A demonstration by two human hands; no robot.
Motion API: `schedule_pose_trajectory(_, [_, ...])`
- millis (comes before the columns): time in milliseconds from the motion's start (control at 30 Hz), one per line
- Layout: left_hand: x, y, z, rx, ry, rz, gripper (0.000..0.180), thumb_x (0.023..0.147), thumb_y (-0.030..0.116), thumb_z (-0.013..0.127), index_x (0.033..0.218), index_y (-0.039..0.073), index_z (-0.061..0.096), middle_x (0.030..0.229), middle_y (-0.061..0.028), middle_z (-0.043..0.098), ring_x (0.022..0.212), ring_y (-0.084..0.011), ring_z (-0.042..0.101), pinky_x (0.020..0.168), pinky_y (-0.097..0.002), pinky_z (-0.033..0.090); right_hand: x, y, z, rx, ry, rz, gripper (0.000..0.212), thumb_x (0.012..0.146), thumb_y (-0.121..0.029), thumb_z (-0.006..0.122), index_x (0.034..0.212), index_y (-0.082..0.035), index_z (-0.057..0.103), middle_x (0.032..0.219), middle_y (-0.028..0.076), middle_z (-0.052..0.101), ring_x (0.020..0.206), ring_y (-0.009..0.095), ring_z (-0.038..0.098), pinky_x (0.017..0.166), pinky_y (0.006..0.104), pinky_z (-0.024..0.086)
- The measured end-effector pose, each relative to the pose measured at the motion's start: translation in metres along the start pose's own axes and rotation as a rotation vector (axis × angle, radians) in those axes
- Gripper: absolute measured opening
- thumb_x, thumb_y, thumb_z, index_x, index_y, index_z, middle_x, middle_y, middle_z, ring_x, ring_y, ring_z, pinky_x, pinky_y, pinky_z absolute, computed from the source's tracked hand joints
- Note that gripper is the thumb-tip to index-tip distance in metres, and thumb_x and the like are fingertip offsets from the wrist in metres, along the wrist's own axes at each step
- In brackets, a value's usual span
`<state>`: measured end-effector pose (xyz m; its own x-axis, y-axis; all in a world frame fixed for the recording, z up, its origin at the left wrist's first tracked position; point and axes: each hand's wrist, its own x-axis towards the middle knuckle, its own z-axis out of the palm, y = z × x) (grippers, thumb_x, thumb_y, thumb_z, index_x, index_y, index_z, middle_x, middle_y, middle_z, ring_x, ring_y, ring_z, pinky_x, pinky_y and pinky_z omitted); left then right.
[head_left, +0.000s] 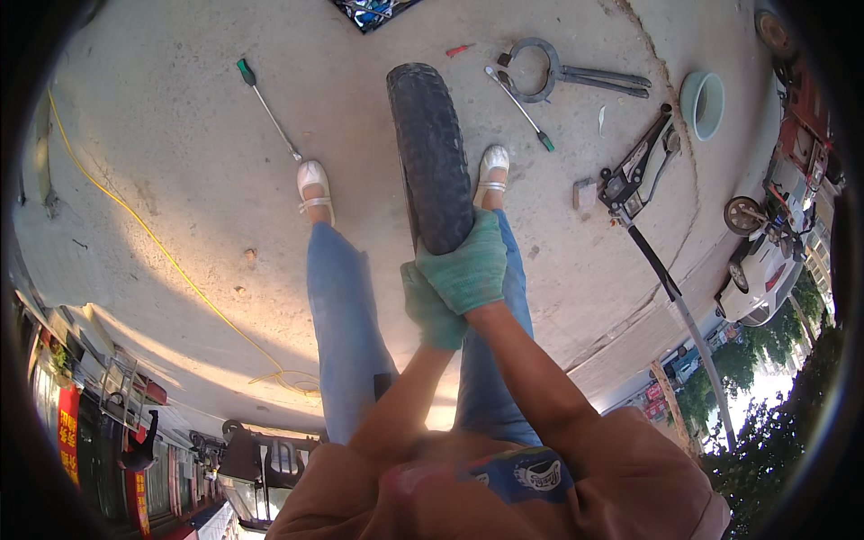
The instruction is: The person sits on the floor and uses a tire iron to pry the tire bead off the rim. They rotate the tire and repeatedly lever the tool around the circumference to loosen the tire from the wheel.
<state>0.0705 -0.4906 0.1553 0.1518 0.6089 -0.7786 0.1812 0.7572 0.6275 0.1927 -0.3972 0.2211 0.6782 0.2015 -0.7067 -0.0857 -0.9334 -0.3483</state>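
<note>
A black wheel tyre [430, 148] with a knobbly tread stands upright on the concrete between my feet, its near end towards me. My right hand [470, 263], in a green knit glove, grips the tread at that near end. My left hand [432, 308], gloved alike, is closed at the tyre's lower left edge. The right hand crosses in front and hides part of it. The tyre's left side is seen only edge-on.
Left of the tyre lies a green-handled tyre lever [268, 108]; right, another lever [520, 110], a ring-headed tool [540, 76] and a red-handled tool [459, 49]. Farther right are a floor jack [634, 184] and a pale green basin [704, 105]. A yellow hose [162, 241] crosses the left ground.
</note>
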Motion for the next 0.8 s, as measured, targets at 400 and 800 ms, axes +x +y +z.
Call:
schedule_pose_trajectory(400, [0.148,0.121,0.029,0.649,0.041,-0.107,0.081,0.076,0.036,0.085,0.135,-0.003,0.045,0.131,-0.0207,0.056,0.122,-0.0304,0.057,0.097,-0.0401,0.051,-0.013,0.117,0.084,-0.151,-0.062,0.004,0.068,0.061,-0.036,0.093,0.11,0.002,0.064,0.104,0.02,0.067,0.094,0.032,0.068,0.083,0.04,0.055])
schedule_pose_trajectory(800, [0.064,0.066,0.032,1.352,-0.255,-0.117,0.121,0.055,0.046,0.093,0.149,0.003,0.03,0.137,-0.0217,0.045,0.12,-0.0387,0.054,0.094,-0.0456,0.052,0.186,0.06,0.027,0.213,-0.244,0.497,0.105,0.068,-0.064,0.083,0.136,0.01,0.053,0.128,0.022,0.063,0.12,0.032,0.061,0.096,0.0412,0.052])
